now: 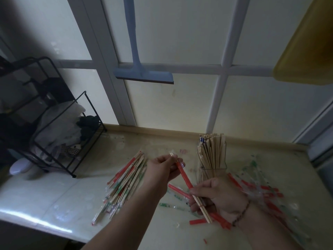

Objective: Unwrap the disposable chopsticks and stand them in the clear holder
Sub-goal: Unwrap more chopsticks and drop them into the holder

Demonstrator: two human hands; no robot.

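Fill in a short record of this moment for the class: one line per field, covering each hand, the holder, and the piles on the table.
left hand: pinches the wrapper's far end
right hand: grips the bare chopstick pair
wrapper: red, partly pulled off
clear holder: upright, packed with bare chopsticks
wrapped pile: left of the hands
empty wrappers: scattered at right
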